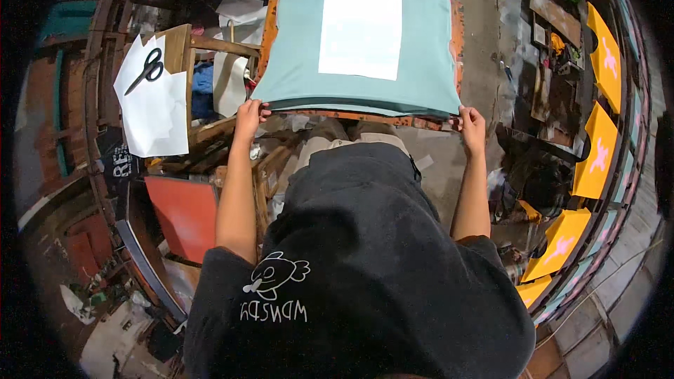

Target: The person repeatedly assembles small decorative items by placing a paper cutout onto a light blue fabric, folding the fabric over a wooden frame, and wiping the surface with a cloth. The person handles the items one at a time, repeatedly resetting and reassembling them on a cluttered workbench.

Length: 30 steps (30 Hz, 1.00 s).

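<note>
A light teal piece of fabric (295, 35) is spread over an orange-edged board (421, 123) in front of me, with a white rectangular sheet (361, 31) lying on its middle. My left hand (250, 116) pinches the fabric's near left corner. At the near right corner, my right hand (470, 126) grips the same fabric between thumb and fingers. The near edge is drawn out between both hands, and a dark fold shows beneath it. The board's surface is mostly hidden under the fabric.
To my left, black scissors (149, 70) rest on white paper sheets (154, 116) on a wooden stand. A red panel (184, 216) leans nearer to me. Along the right, several yellow pieces with pink prints (595, 154) line a long rack. Cluttered scraps (554, 49) lie beyond the walkway.
</note>
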Available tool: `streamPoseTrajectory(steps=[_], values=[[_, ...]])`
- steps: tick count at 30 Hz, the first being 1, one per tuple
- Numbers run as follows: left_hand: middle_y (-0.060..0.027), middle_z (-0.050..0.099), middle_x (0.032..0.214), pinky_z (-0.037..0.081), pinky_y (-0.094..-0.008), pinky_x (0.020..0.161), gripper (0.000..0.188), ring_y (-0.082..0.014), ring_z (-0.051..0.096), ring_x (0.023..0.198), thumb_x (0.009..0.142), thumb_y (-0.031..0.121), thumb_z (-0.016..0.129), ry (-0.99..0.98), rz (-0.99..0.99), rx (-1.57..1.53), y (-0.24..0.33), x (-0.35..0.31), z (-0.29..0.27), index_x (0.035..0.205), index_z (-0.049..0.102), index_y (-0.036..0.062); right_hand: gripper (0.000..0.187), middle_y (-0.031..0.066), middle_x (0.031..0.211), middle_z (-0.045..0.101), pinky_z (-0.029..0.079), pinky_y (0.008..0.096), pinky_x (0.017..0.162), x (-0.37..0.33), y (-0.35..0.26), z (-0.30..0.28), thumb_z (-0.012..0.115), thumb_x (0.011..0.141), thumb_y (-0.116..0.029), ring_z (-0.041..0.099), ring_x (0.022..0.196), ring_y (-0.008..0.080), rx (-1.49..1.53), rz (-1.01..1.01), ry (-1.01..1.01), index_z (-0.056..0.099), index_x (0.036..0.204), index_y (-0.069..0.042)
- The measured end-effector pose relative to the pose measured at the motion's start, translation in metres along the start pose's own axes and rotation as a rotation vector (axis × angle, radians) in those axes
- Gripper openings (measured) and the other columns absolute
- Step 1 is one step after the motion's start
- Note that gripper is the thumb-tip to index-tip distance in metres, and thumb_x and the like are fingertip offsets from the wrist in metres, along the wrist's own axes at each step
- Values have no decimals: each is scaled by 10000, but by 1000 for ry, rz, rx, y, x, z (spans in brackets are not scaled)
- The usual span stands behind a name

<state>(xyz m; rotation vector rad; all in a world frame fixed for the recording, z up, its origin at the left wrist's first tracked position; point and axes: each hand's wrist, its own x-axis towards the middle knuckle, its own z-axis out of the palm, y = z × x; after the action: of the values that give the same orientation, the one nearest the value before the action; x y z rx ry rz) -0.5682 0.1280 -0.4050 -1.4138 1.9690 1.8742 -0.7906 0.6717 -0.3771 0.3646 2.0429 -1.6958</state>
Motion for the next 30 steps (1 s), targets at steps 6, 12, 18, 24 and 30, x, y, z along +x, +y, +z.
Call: streamPoseTrajectory(steps=[6,12,18,24,30], values=[[-44,624,831,474,-278,595,219,-130,620,703,1000,214,496,-35,100,-89,3,-4,-3,926,592,32,274,16,739,630,450,222,539,-10,-10,-9,595,1005,-236,640,653,83,-24,-33,30,595,812,-43],[-63,669,817,456,-263,566,246,-119,624,664,991,201,520,-14,69,2,-32,12,-10,859,595,8,258,-58,654,499,362,211,510,1,26,-17,620,978,-187,440,559,29,-73,-47,28,575,759,-57],[-76,665,800,463,-258,582,239,-114,595,643,982,182,541,-39,71,72,-45,13,0,842,585,-6,292,24,617,590,420,275,527,9,53,-18,642,945,-223,540,554,95,-315,-106,24,614,754,-5],[-66,631,734,449,-284,594,242,-124,570,619,949,172,536,-20,69,188,-23,5,6,819,591,-25,357,102,592,587,437,336,547,5,44,-17,648,920,-272,546,543,150,-517,-170,121,588,732,25],[-175,606,749,440,-425,648,272,-291,583,672,854,265,601,136,160,574,-15,-3,12,870,604,-6,344,192,810,690,500,432,676,10,31,-10,634,892,-354,679,766,370,-937,-261,69,657,844,-14]])
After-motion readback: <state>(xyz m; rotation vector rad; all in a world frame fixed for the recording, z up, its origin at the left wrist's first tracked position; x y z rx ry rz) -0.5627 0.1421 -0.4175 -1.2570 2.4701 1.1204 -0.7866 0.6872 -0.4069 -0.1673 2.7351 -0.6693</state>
